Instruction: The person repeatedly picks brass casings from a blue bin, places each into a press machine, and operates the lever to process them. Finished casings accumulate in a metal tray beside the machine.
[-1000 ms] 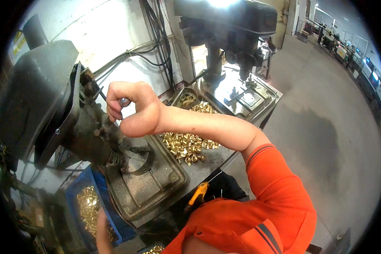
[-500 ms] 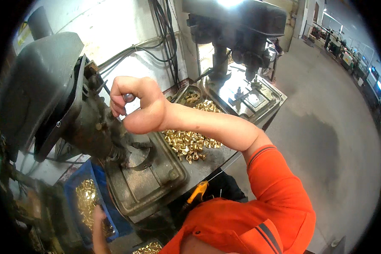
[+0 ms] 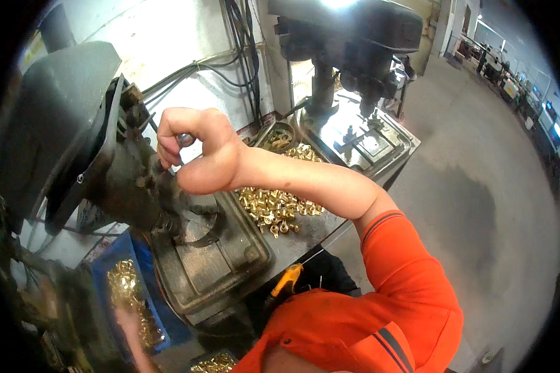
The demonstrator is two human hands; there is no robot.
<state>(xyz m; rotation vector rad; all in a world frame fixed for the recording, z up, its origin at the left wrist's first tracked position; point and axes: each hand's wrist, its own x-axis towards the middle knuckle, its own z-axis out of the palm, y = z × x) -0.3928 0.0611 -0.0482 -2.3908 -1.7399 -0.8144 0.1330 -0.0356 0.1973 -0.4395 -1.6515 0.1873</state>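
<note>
My right hand point(image 3: 200, 148) is closed around a drill press lever, its round metal knob point(image 3: 185, 140) showing by the thumb. The lever belongs to the dark drill press point(image 3: 124, 180) at the left, whose ribbed base point(image 3: 242, 283) lies below my wrist. At the lower left, my left hand point(image 3: 128, 318) is over small brass fittings point(image 3: 123, 280) in a blue bin point(image 3: 138, 252). Motion smears its fingers, so I cannot see whether they hold a piece. Under my right forearm lies a heap of brass fittings point(image 3: 274, 208) on the bench.
A second drill press point(image 3: 348, 37) stands at the back, its bright base point(image 3: 373, 149) beside a round bowl point(image 3: 279, 138) of parts. A yellow-handled tool point(image 3: 287, 280) sits at the bench's front edge. Another container of brass pieces point(image 3: 214, 363) is low in the middle. Black cables point(image 3: 246, 56) hang on the wall.
My left hand has moved leftward from the bin's right side, further over the brass fittings. My right hand stays on the lever, shifted only slightly with the whole view.
</note>
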